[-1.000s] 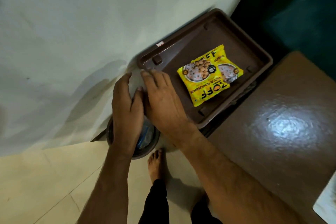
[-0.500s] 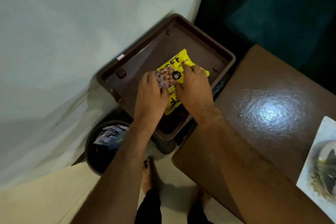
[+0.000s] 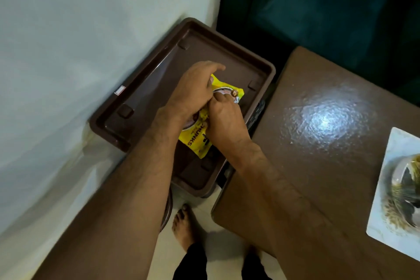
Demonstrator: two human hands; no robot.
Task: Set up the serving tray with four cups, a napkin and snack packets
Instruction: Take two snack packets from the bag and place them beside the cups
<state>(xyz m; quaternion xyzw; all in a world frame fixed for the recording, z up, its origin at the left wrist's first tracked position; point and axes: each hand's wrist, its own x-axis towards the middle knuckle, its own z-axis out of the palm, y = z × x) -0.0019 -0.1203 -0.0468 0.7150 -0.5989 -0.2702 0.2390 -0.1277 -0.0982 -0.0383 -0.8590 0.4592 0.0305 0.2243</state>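
Note:
A brown plastic serving tray [image 3: 145,88] stands against the pale wall. Inside it lies a yellow snack packet [image 3: 197,141] printed with "CHUNKS". My left hand [image 3: 193,91] is curled over the packet's far end, fingers pinching it. My right hand [image 3: 225,118] grips the packet's right side, thumb and fingers closed on the wrapper. Both hands cover most of the packet; only its near corner and a strip at the far right [image 3: 236,93] show. No cups or napkin are inside the tray.
A dark brown glossy table [image 3: 318,148] stands right of the tray, with a white printed plate or mat [image 3: 400,191] at its right edge. A dark bin rim [image 3: 168,209] shows under my left forearm. My bare foot [image 3: 184,227] is on the tiled floor. Teal upholstery [image 3: 318,7] lies behind.
A second ago my hands were at the tray's near-left corner above the bin. They moved onto the yellow packet and now grip it more tightly, crumpling it; the view shifted right.

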